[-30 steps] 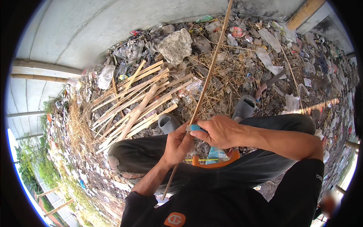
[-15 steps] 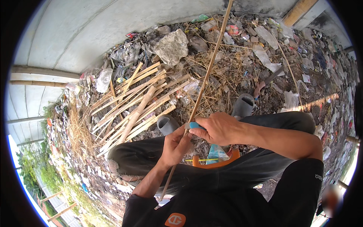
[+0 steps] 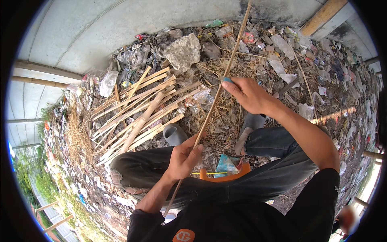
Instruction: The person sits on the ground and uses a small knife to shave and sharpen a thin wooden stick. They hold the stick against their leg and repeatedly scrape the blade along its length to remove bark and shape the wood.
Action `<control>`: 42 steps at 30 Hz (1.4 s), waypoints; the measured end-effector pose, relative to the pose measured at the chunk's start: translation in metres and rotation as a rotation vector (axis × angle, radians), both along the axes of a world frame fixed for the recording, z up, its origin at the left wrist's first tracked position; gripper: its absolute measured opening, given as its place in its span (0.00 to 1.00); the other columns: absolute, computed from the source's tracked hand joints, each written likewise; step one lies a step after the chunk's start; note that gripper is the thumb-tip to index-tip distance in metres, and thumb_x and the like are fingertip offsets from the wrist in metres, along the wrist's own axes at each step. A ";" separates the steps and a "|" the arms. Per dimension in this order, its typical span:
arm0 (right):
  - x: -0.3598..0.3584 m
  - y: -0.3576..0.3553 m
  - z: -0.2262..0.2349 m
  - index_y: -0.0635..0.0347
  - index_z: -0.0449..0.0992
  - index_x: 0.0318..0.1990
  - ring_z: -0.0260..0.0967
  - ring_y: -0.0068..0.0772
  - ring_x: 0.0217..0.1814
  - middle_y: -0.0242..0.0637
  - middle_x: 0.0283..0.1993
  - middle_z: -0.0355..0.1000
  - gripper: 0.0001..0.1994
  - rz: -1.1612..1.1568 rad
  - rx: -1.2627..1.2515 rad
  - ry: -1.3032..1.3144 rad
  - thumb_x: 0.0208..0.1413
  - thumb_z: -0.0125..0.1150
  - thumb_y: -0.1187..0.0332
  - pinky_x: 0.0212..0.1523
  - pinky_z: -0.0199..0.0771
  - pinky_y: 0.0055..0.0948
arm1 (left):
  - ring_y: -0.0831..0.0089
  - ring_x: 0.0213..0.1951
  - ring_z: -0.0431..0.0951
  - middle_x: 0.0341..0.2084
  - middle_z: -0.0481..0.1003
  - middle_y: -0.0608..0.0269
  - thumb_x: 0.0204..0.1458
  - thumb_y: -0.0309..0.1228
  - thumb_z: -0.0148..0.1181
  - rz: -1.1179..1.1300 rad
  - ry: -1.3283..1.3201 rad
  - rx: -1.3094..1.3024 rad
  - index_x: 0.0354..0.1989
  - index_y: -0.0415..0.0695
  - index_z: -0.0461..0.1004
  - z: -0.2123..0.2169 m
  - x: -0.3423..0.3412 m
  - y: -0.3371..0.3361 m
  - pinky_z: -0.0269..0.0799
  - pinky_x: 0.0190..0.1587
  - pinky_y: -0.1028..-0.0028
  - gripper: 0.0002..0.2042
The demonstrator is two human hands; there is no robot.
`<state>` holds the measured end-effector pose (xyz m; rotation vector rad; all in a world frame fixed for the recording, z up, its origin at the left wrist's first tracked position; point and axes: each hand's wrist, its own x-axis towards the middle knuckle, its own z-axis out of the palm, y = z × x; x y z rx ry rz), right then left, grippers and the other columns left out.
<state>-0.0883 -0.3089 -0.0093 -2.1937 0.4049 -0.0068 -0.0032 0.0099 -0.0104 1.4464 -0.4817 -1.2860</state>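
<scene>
A long thin strip of bamboo or wood slants from my lap up to the far wall. My left hand is closed around its lower part, thumb and fingers pinching it above my legs. Farther up, my right hand grips a small teal-handled tool against the strip. Most of that tool is hidden by the fingers, so I cannot tell its exact kind. To the left of the strip lies a loose pile of pale split wood strips.
A large rock stands in front of the grey wall. Grey footwear is near my left knee. An orange curved object lies between my legs. Litter and dry straw cover the ground. A bladed tool lies at right.
My right hand has moved up and away along the strip with the teal-handled tool, leaving my left hand. My right leg has shifted, and its foot now shows more.
</scene>
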 end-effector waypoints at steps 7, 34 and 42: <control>-0.031 0.106 0.022 0.67 0.78 0.39 0.79 0.65 0.33 0.57 0.24 0.77 0.28 0.266 0.209 0.212 0.75 0.48 0.46 0.37 0.77 0.57 | 0.89 0.30 0.67 0.27 0.73 0.75 0.71 0.28 0.58 -0.027 -0.320 -0.014 0.73 0.33 0.67 -0.017 -0.006 0.003 0.65 0.31 0.81 0.24; -0.009 0.016 0.031 0.63 0.77 0.46 0.62 0.24 0.27 0.28 0.25 0.64 0.31 -0.120 0.105 -0.126 0.64 0.66 0.38 0.29 0.63 0.32 | 0.89 0.19 0.58 0.17 0.61 0.79 0.76 0.38 0.50 0.085 -0.080 -0.126 0.74 0.33 0.64 -0.008 -0.003 0.001 0.54 0.23 0.81 0.26; -0.014 0.062 0.008 0.60 0.77 0.48 0.61 0.17 0.27 0.24 0.27 0.64 0.21 -0.061 0.334 -0.048 0.68 0.67 0.48 0.30 0.61 0.27 | 0.89 0.28 0.62 0.29 0.66 0.78 0.75 0.32 0.54 0.017 -0.011 -0.072 0.77 0.37 0.61 -0.003 -0.009 0.002 0.59 0.30 0.81 0.26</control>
